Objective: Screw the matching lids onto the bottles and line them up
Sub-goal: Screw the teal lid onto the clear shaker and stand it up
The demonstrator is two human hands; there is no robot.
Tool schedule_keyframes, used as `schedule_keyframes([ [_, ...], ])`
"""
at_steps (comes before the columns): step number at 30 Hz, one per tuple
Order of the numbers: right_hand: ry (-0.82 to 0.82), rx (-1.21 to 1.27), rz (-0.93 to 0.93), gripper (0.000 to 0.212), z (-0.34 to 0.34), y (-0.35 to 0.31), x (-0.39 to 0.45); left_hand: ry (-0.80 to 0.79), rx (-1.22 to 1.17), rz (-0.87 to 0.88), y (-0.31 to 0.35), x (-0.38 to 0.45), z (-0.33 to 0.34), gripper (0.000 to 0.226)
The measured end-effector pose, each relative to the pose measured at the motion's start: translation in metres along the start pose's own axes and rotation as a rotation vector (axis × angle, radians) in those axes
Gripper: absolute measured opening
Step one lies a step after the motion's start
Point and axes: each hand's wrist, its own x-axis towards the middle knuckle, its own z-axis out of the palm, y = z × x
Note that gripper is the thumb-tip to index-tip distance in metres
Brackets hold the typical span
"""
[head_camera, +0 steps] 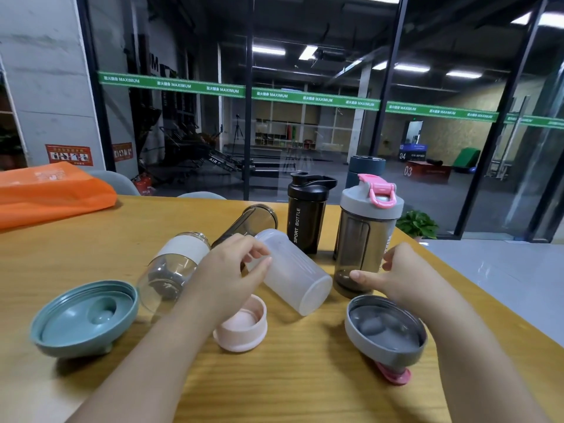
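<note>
A frosted white bottle lies lidless on its side mid-table. My left hand curls over its mouth end, thumb and fingers on it. My right hand rests beside the base of an upright smoky bottle with a grey lid and pink flip cap, thumb straight across its front. A lidded black sport bottle stands behind. A smoky bottle and a clear bottle with a white sleeve lie lidless. Upside down nearby are a teal lid, a pink lid and a grey lid.
A dark blue-grey bottle stands at the far table edge behind the two upright bottles. An orange bag lies at the back left. The wooden table ends close on the right, with floor beyond. A glass wall is behind.
</note>
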Motion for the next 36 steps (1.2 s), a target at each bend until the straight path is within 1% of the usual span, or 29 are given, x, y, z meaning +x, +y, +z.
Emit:
schedule_keyframes([
  [3,-0.017,-0.013,-0.087,0.064,0.004,-0.012,-0.018,0.099,0.042,0.058,-0.003,-0.004,-0.003,0.021],
  [6,-0.053,-0.092,-0.205,0.066,0.018,-0.029,-0.028,0.190,0.115,0.110,-0.006,-0.010,-0.008,0.028],
  [8,-0.054,-0.165,-0.276,0.068,0.031,-0.040,-0.032,0.252,0.163,0.140,-0.006,-0.017,-0.014,0.024],
  [10,-0.055,-0.203,-0.338,0.065,0.045,-0.048,-0.033,0.309,0.250,0.174,-0.007,-0.025,-0.020,0.024],
  [13,-0.037,-0.235,-0.397,0.063,0.063,-0.055,-0.030,0.315,0.313,0.163,-0.012,-0.040,-0.029,0.030],
  [16,-0.035,-0.296,-0.353,0.062,0.072,-0.057,-0.022,0.357,0.411,0.079,-0.017,-0.054,-0.037,0.032],
  [19,-0.059,-0.301,-0.280,0.058,0.078,-0.059,-0.020,0.424,0.500,-0.080,-0.023,-0.065,-0.045,0.034],
  [21,-0.045,-0.295,-0.262,0.057,0.081,-0.059,-0.021,0.477,0.513,-0.179,-0.025,-0.073,-0.051,0.037],
  [24,0.001,-0.287,-0.268,0.056,0.084,-0.060,-0.024,0.573,0.471,-0.317,-0.027,-0.081,-0.055,0.039],
  [26,0.036,-0.273,-0.278,0.054,0.085,-0.061,-0.028,0.611,0.424,-0.412,-0.028,-0.085,-0.056,0.050],
  [30,0.098,-0.269,-0.282,0.053,0.085,-0.060,-0.037,0.595,0.302,-0.574,-0.029,-0.088,-0.059,0.076],
  [36,0.138,-0.230,-0.308,0.054,0.085,-0.060,-0.047,0.588,0.110,-0.689,-0.033,-0.091,-0.066,0.095],
])
